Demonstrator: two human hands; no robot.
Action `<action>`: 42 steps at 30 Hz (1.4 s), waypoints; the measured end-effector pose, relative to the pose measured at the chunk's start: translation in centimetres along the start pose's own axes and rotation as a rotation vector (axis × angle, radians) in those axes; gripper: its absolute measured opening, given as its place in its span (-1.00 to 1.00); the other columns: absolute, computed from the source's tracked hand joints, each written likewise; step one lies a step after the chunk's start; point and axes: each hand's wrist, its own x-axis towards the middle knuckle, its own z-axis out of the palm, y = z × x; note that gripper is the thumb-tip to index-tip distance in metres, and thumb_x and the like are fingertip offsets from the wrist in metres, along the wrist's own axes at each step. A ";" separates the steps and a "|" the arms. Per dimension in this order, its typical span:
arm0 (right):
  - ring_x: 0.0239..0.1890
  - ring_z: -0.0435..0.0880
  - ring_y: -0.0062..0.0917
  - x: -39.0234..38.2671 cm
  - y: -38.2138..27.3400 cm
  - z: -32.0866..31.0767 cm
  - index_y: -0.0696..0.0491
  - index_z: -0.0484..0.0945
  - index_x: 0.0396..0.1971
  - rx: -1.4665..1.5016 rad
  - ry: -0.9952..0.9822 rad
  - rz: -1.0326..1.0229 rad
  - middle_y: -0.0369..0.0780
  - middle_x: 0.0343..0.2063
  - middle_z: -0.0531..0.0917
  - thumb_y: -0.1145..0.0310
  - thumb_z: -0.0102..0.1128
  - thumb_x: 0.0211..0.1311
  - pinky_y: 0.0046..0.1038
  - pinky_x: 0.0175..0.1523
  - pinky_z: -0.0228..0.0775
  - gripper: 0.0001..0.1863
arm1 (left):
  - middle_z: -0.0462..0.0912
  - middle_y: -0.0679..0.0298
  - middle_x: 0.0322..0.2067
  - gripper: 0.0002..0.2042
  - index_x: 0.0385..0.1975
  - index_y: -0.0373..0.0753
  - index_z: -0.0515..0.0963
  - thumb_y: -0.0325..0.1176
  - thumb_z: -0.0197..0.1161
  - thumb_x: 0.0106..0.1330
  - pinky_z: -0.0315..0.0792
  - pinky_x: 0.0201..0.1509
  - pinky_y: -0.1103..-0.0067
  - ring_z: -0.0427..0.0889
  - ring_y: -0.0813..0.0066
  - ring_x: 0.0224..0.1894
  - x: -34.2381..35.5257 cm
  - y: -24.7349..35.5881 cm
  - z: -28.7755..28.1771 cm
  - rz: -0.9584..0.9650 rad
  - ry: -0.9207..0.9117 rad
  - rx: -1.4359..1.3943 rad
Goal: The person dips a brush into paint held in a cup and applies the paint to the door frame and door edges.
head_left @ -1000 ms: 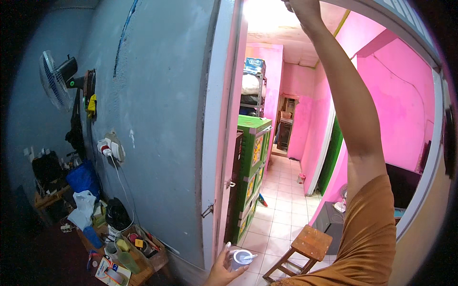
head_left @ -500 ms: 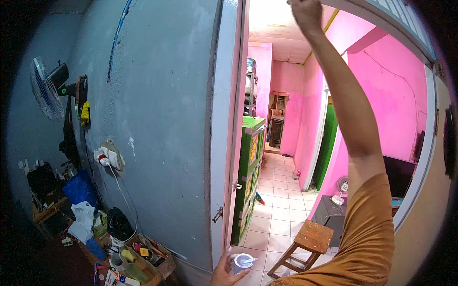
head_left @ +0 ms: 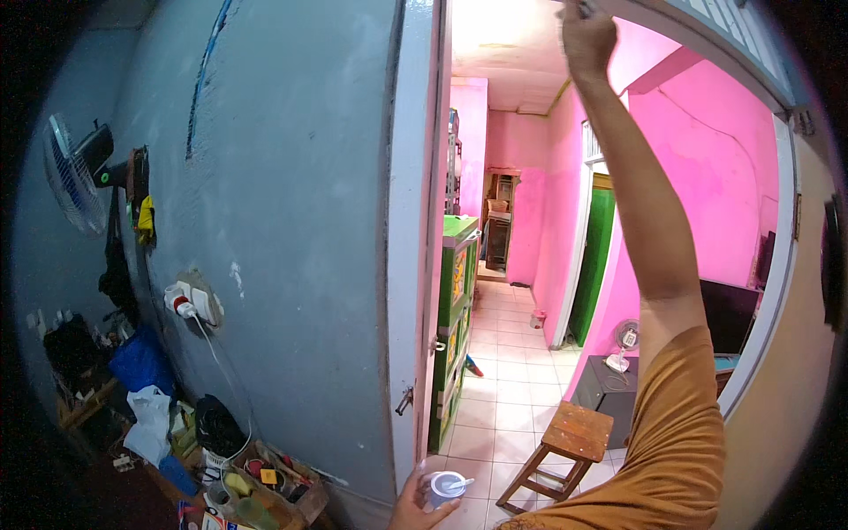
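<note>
Low in the view, my left hand (head_left: 413, 507) is closed around a small plastic cup (head_left: 439, 500). Pale bluish-grey stuff fills part of the cup, and a thin light stick (head_left: 465, 483) leans over its rim. My right hand (head_left: 589, 40) is raised high at the top of the doorway, just below the upper door frame (head_left: 658, 19). Its fingers are curled into a fist, with a dark bit showing at the top edge; what it grips I cannot make out. A brown sleeve (head_left: 658, 424) covers my right upper arm.
A wooden stool (head_left: 576, 431) stands on the tiled floor (head_left: 495, 415) beyond the doorway. Behind the left jamb (head_left: 406, 265) is a green cabinet (head_left: 455, 336). The grey wall carries a socket with a plug (head_left: 184, 305) and a fan (head_left: 72, 172). Clutter fills boxes (head_left: 300, 503) at lower left.
My raised right hand has shifted a little to the right along the top of the doorway. The view has turned slightly. My left hand still holds the cup.
</note>
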 end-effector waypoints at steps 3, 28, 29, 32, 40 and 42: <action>-0.38 0.73 -0.22 -0.9 -0.1 2.9 0.21 0.67 -0.34 0.088 -0.005 -0.162 -0.02 -0.50 0.71 0.30 0.14 0.30 -0.24 -0.27 0.50 -0.74 | 0.43 0.11 0.19 -0.03 0.46 -0.27 -0.04 -0.74 0.41 0.05 0.49 0.23 0.44 0.49 0.34 0.19 0.2 -1.6 -0.3 0.053 -0.027 -0.015; -0.48 0.66 -0.44 10.0 13.8 -11.9 0.39 0.53 -0.23 0.046 0.573 0.360 0.00 -0.39 0.67 0.29 -0.23 0.50 -0.39 -0.45 0.46 -0.55 | 0.54 0.08 0.08 -0.17 0.44 -0.29 0.03 -0.68 0.34 0.17 0.47 0.19 0.42 0.56 0.30 0.12 0.3 -0.1 -0.9 0.003 -0.199 0.066; -0.42 0.68 -0.25 13.1 14.8 -12.2 0.32 0.58 -0.30 -0.137 0.608 0.206 0.04 -0.43 0.68 0.26 -0.15 0.44 -0.26 -0.33 0.46 -0.58 | 0.52 0.07 0.10 -0.17 0.44 -0.29 0.04 -0.69 0.33 0.17 0.46 0.21 0.41 0.55 0.29 0.13 0.7 -0.8 -0.8 0.028 -0.238 0.044; -0.22 0.65 0.06 10.4 12.6 -6.8 0.28 0.61 -0.32 -0.259 0.512 0.240 0.19 -0.36 0.66 0.27 -0.14 0.38 -0.06 -0.10 0.42 -0.60 | 0.48 0.07 0.14 -0.18 0.43 -0.29 0.05 -0.70 0.33 0.16 0.43 0.25 0.40 0.54 0.28 0.15 0.5 -1.0 -1.3 0.016 -0.180 0.039; -0.18 0.62 0.12 2.3 0.6 2.7 0.29 0.56 -0.19 0.047 0.304 0.293 0.22 -0.33 0.64 0.31 -0.18 0.43 -0.03 -0.05 0.44 -0.63 | 0.46 0.09 0.16 -0.16 0.44 -0.22 0.06 -0.76 0.29 0.15 0.55 0.10 0.46 0.53 0.30 0.15 -0.5 -1.6 -2.7 -0.043 -0.046 0.043; -0.15 0.62 0.10 1.5 0.1 3.7 0.29 0.53 -0.10 -0.003 0.229 0.260 0.23 -0.31 0.63 0.30 -0.16 0.43 -0.02 -0.02 0.42 -0.63 | 0.46 0.10 0.16 -0.16 0.44 -0.20 0.06 -0.77 0.28 0.14 0.57 0.06 0.48 0.54 0.30 0.14 -0.2 -2.2 -2.8 -0.037 -0.057 0.071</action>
